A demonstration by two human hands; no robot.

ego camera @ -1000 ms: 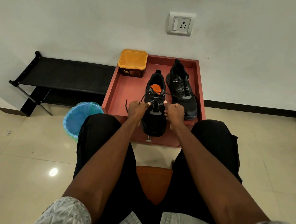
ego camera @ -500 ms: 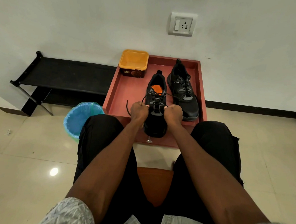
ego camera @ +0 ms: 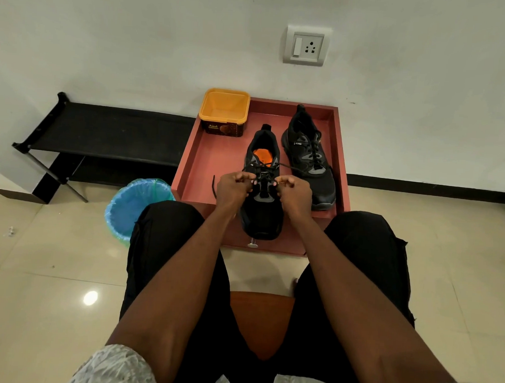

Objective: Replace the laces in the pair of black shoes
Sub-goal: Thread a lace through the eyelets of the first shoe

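Note:
Two black shoes stand in a red-brown tray (ego camera: pixel 215 160). The nearer shoe (ego camera: pixel 263 218) has an orange insole and a black lace (ego camera: pixel 271 165) threaded across its eyelets. My left hand (ego camera: pixel 232 188) pinches the lace at the shoe's left side, and a loose lace end trails on the tray beside that hand. On the shoe's right side my right hand (ego camera: pixel 295 193) pinches the other lace strand. The second shoe (ego camera: pixel 313 159) stands laced to the right, untouched.
An empty yellow tub (ego camera: pixel 224 110) sits in the tray's far left corner. A blue-lined bin (ego camera: pixel 133 205) stands left of my knee. A black low rack (ego camera: pixel 102 130) runs along the wall. My knees flank the tray's front edge.
Both hands stayed at the near shoe's laces, drawing closer together and then a little apart again, fingers working the lace across the eyelets. The shoes have not moved.

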